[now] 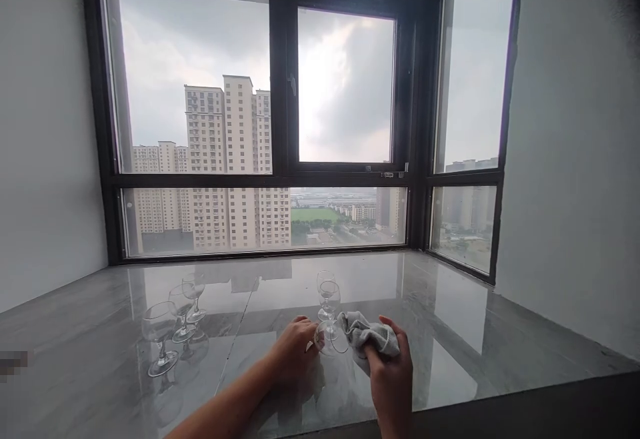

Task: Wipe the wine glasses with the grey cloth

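My left hand is closed around a clear stemmed glass held sideways, its foot turned toward my right. My right hand grips a crumpled grey cloth pressed against that glass. Both hands hover low over the glossy grey marble sill. Two more stemmed glasses stand upright just behind the held one, one behind the other.
Three empty stemmed glasses stand in a diagonal row on the left of the sill. Black-framed windows close off the back and right corner, with tower blocks outside. Grey walls flank both sides.
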Demonstrator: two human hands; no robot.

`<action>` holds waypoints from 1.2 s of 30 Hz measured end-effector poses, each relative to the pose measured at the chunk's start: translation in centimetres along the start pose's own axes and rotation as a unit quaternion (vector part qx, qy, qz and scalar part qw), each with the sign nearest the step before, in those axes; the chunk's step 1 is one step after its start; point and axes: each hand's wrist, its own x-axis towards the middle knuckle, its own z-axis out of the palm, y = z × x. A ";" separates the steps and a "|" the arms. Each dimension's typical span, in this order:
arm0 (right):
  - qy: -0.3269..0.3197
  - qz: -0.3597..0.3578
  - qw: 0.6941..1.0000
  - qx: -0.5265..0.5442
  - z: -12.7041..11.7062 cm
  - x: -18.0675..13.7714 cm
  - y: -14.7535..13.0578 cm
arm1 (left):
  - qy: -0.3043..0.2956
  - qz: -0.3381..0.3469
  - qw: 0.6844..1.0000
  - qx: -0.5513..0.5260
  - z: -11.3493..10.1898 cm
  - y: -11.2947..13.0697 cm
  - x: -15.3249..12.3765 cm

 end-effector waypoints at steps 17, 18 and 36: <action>-0.043 -0.006 0.999 0.011 2.2 -1.2 0.4 | 0.036 -0.085 0.986 -0.138 1.7 -1.0 -0.8; -0.045 -0.008 0.999 0.018 2.3 -1.3 0.2 | 0.037 -0.090 0.986 -0.139 1.8 -1.1 -0.8; -0.029 -0.030 0.995 -0.093 0.5 -1.1 -1.4 | 0.014 0.054 0.998 -0.014 0.3 -0.4 -0.4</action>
